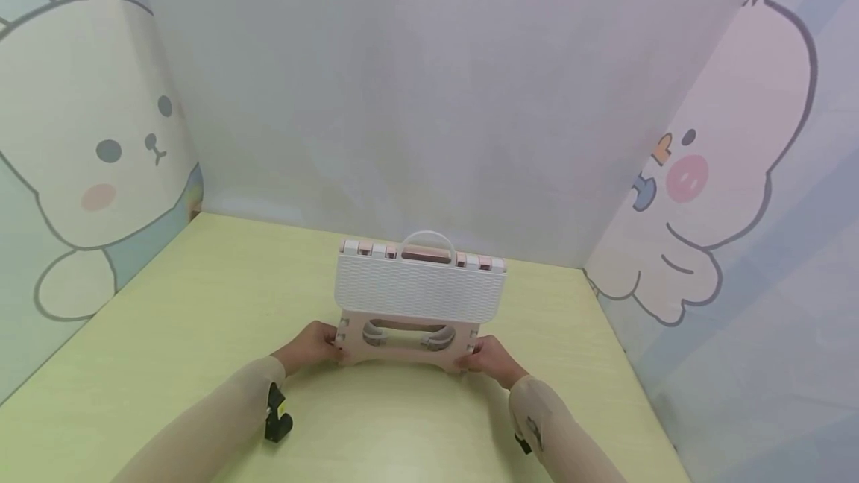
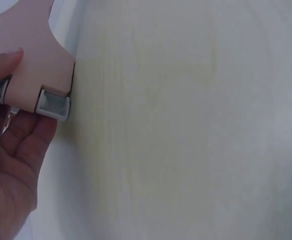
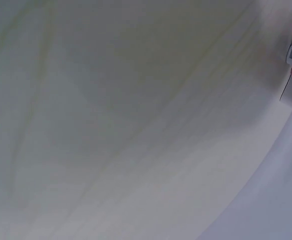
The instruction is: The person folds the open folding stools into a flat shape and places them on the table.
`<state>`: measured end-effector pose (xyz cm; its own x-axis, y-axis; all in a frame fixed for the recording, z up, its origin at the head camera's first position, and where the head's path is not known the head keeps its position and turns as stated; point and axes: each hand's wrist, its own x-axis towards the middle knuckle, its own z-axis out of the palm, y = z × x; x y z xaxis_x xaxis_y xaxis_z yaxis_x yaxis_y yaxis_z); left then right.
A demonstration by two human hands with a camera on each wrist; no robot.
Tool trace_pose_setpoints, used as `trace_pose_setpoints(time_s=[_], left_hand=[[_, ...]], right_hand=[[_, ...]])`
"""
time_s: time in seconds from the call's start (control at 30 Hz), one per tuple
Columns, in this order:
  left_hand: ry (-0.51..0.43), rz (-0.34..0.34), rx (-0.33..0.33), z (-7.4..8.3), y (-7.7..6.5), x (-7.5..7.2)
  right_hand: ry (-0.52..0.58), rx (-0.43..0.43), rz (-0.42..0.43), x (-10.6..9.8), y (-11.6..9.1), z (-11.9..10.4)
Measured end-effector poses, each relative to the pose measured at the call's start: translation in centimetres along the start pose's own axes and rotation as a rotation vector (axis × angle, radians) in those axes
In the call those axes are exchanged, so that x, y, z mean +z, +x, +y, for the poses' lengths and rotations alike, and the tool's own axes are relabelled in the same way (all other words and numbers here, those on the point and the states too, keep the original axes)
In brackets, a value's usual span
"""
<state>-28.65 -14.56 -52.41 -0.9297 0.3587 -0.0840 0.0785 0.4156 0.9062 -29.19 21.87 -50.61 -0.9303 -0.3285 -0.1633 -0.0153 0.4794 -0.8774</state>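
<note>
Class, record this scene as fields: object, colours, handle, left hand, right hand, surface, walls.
object: apparently a folding stool
colours: white textured upper panel, pink lower panel
handle: white loop at the top
left hand: grips the pink panel's left end
right hand: grips its right end
surface: pale yellow table
walls: cartoon rabbit left, cartoon bird right

Stool (image 1: 419, 289), pink-and-white: showing white textured top (image 1: 416, 291) above slotted pink leg panel (image 1: 403, 353) (handle (image 1: 428, 232) arching uppermost), occupying mid-table (image 1: 248, 297).
</note>
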Motion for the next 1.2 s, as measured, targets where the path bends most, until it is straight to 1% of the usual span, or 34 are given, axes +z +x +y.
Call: trace_pose_setpoints(time_s=[0.23,0.43,0.57,0.7,0.73,0.8,0.97,1.03,1.2], left_hand=[[0.009,0.012,-0.004,0.1,0.0,0.1],[0.006,0.002,0.01,0.0,0.0,0.2],[0.015,0.002,0.026,0.0,0.0,0.3],[0.013,0.002,0.027,-0.1,0.1,0.3],[0.012,0.001,0.026,-0.1,0.1,0.3],[0.012,0.002,0.025,0.0,0.0,0.3],[0.023,0.016,0.021,0.0,0.1,0.1],[0.022,0.017,0.024,0.0,0.1,0.0],[0.017,0.012,0.033,-0.1,0.2,0.1]], right_hand=[[-0.028,-0.005,-0.001,0.0,0.0,0.0],[-0.039,-0.008,-0.004,0.0,0.0,0.1],[-0.042,-0.008,-0.005,-0.1,0.0,0.2],[-0.025,-0.011,-0.002,-0.1,0.1,0.2],[-0.021,-0.009,0.0,-0.1,0.0,0.1],[-0.02,-0.008,0.003,0.0,-0.4,-0.9],[-0.049,-0.015,0.012,0.1,-0.2,-1.2],[-0.047,-0.019,0.017,0.1,0.3,-0.4],[-0.037,-0.019,0.021,0.2,0.2,-0.4]])
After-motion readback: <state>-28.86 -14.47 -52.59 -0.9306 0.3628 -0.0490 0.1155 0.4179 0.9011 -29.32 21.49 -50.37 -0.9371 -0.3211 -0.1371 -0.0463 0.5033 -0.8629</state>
